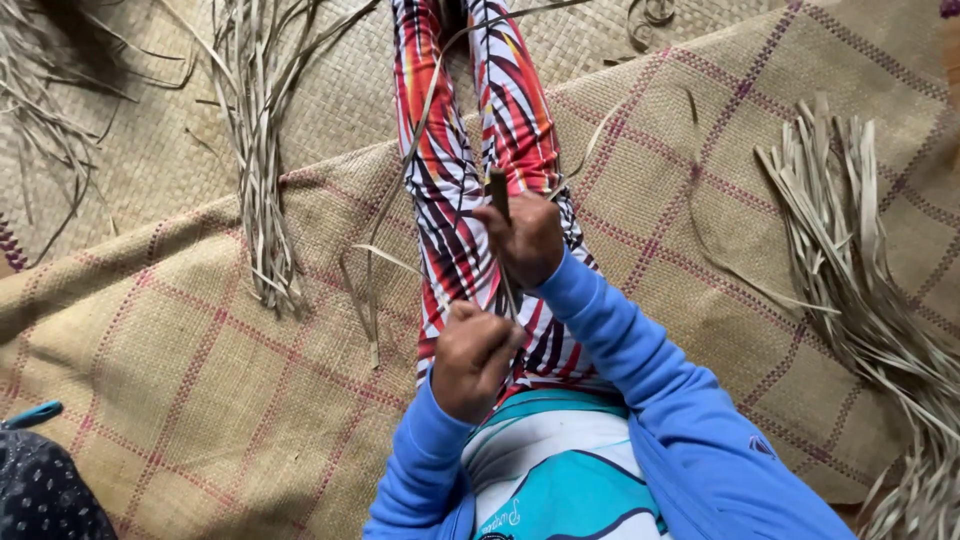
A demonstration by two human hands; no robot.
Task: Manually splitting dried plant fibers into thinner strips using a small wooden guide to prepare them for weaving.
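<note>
**Two fists over the lap, a thin strip between them**

Much is hard to read here. The fingertips of both hands are curled under and hidden, so the exact pinch cannot be seen. The dark stick-like tool (498,192) shows only its upper end above the knuckles; its lower part is buried in the fist. The leaf strip (420,130) is thin and pale, and gets lost against the patterned leggings (445,180) near the hands.

The right hand (528,238) is clenched around the tool, which stands nearly upright, pointing toward 12 o'clock. The left hand (472,360), at about 7 o'clock from the right and near it, is closed in a fist; it seems to pinch the strip's near end, though the contact itself is hidden. The strip runs from the hands toward 11 o'clock, arching over the legs.

Loose bundles of dried strips lie on the checked woven mat (200,370): one (262,150) at 10 o'clock from the hands, another (850,260) at 3 o'clock, cut off by the frame's edge.
</note>
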